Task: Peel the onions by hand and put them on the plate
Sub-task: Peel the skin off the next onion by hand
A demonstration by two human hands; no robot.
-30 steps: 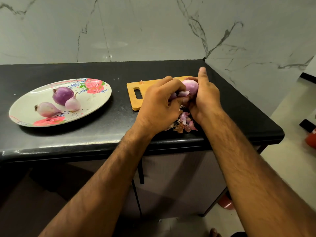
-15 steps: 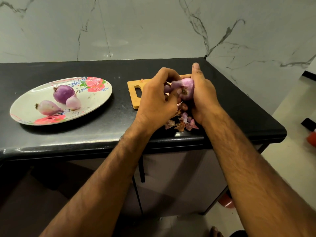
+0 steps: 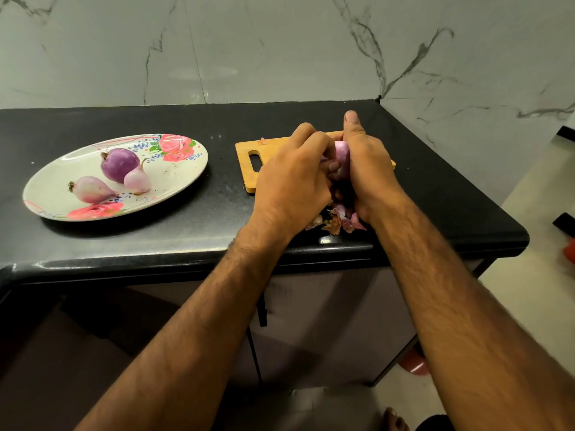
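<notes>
Three onions sit on the plate; our right grip wraps the fourth onion above the board, left grip pinching its skin, so peels drop on the desk.

The bare left forearm and bare right forearm carry dark hair up to the wrists. The left hand and right hand are bare too. The right thumb has a short nail. At five o'clock, bare toes show beside a dark, unidentifiable patch.
</notes>
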